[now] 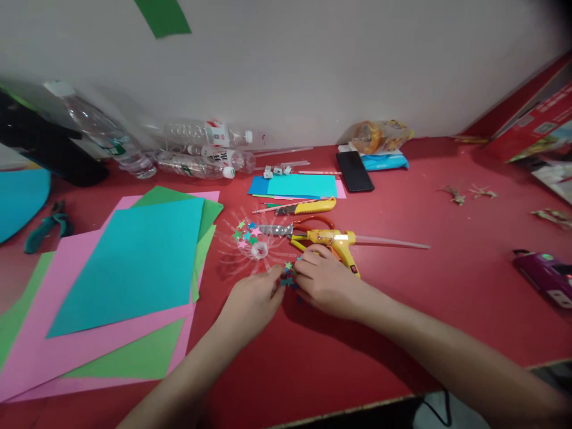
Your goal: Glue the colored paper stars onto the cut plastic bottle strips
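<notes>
Small blue and green paper stars (288,274) are bunched between my two hands, just above the red table top. My left hand (252,301) has its thumb and fingers pinched at the left side of the stars. From the right, my right hand (328,283) curls its fingers over them and partly hides them. Behind my hands lies a cut plastic bottle piece (260,250), its clear strips fanned out around the neck, with several coloured stars (246,235) on it. A yellow glue gun (331,238) with a clear glue stick rests right behind my right hand, beside scissors (277,229).
Coloured paper sheets (129,268) cover the left side, near teal pliers (48,229). A yellow utility knife (313,206), paper strips (301,185) and a phone (354,171) lie behind. Plastic bottles (196,164) line the wall. A purple device (543,277) sits far right.
</notes>
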The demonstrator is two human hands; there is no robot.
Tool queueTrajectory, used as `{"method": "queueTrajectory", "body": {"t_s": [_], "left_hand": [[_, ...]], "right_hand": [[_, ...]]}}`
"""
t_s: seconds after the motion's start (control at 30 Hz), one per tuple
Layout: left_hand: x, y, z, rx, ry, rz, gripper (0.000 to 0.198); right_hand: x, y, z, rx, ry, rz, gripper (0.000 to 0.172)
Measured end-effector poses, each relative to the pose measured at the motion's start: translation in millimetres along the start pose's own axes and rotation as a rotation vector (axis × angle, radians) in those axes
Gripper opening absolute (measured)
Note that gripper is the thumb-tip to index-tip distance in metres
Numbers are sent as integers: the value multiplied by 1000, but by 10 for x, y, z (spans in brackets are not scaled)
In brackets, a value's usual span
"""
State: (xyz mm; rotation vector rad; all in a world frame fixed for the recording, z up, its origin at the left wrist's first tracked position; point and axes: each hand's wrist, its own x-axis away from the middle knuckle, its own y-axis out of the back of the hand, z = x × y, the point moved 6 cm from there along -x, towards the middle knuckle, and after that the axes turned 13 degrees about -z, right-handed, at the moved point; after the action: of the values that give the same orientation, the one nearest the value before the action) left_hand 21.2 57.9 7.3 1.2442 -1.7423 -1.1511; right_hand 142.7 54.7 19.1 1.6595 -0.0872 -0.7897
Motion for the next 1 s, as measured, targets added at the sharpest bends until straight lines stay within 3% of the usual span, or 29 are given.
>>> {"method": "queueTrajectory", "body": {"t_s": [0.23,0.47,0.63,1.0], "left_hand": [[-25,-43,59,-33,49,-25,19],[-2,-31,-3,44,17,-2,13],[-1,-70,1,61,15,-5,12],[10,-80,-31,61,32,10,12]], "right_hand": [[-13,-21,120,-11,84,14,24],[34,-24,-85,-62,-45,33,10],[30,-38,-54,-90,-96,47,8],[28,-105,-33,-111,-58,40,9]]}}
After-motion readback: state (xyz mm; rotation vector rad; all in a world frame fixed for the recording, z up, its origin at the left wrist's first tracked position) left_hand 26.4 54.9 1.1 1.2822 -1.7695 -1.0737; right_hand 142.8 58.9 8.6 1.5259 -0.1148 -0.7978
